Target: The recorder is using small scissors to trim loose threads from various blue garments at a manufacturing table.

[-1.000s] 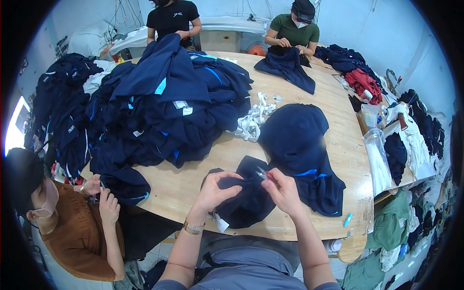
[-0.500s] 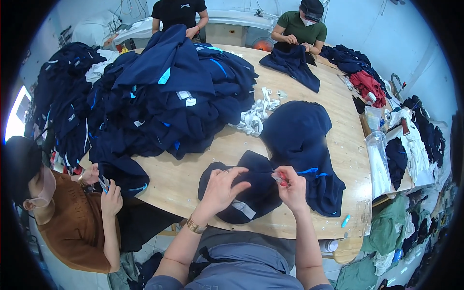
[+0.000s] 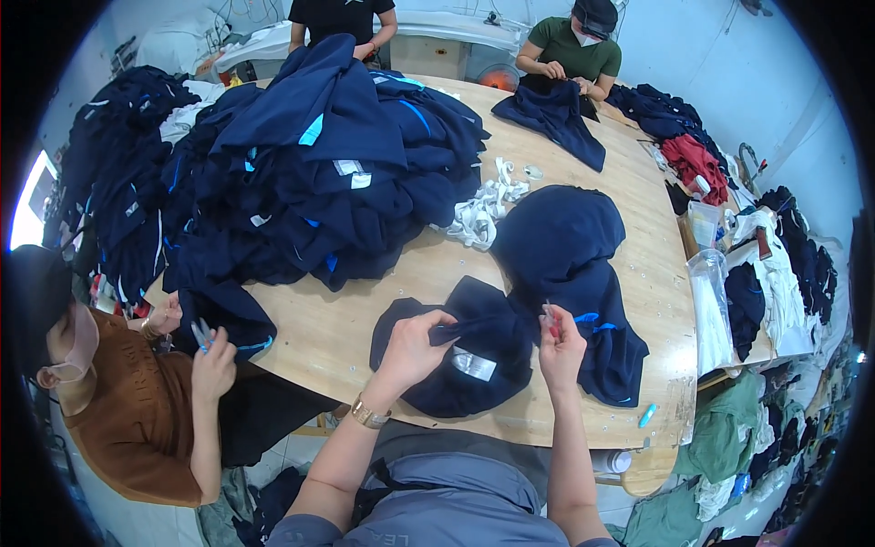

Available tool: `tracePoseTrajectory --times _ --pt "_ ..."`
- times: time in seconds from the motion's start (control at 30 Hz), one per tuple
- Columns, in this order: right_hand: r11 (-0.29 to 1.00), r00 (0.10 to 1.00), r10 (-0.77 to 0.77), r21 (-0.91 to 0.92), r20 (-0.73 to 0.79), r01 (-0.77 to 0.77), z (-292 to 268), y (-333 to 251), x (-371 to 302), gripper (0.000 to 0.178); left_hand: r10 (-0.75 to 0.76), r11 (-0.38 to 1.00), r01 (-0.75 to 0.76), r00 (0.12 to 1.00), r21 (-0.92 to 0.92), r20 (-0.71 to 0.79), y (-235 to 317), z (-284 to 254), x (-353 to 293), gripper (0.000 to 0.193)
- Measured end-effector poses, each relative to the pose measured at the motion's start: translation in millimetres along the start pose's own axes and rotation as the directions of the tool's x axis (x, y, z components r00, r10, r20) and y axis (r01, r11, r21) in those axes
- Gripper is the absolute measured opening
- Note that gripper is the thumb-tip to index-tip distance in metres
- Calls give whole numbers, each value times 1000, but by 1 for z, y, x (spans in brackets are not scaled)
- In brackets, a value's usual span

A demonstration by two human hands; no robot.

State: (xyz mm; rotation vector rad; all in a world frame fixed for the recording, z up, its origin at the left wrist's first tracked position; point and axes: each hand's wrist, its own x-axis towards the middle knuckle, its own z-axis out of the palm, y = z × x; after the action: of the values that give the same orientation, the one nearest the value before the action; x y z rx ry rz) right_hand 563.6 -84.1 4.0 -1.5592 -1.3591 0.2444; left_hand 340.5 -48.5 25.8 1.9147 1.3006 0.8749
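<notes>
A navy garment (image 3: 447,394) lies bunched on the table in front of me, with a white label (image 3: 475,365) showing on it. My left hand (image 3: 415,351) is closed on a raised fold of this cloth, thumb against fingers. In my right hand (image 3: 562,354) is a small pair of thread snips (image 3: 550,323) with red on its handles, pointing up and held just right of the fold. The blades look apart from the cloth. More navy fabric with bright blue trim (image 3: 597,321) spreads away to the right and behind.
A big heap of navy garments (image 3: 355,210) covers the table's left side. White strips (image 3: 478,214) lie beside it. A turquoise cap-like piece (image 3: 647,416) rests near the table's right front edge. Co-workers handle cloth at left (image 3: 137,419) and far side (image 3: 574,55).
My left hand, fingers apart before, has now closed on a fold of the garment and lifted it. My right hand has shifted slightly right with the snips, which now point upward.
</notes>
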Motion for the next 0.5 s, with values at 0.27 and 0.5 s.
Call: tracePoseTrajectory --times 0.27,0.5 --pt "831 884 302 356 357 -428 -15 -23 20 40 57 998 -55 998 -28 38 1 -10 3 27" --pt "976 731 -2 160 682 -147 7 -44 31 24 270 961 -261 957 -96 102 21 -6 1 28"
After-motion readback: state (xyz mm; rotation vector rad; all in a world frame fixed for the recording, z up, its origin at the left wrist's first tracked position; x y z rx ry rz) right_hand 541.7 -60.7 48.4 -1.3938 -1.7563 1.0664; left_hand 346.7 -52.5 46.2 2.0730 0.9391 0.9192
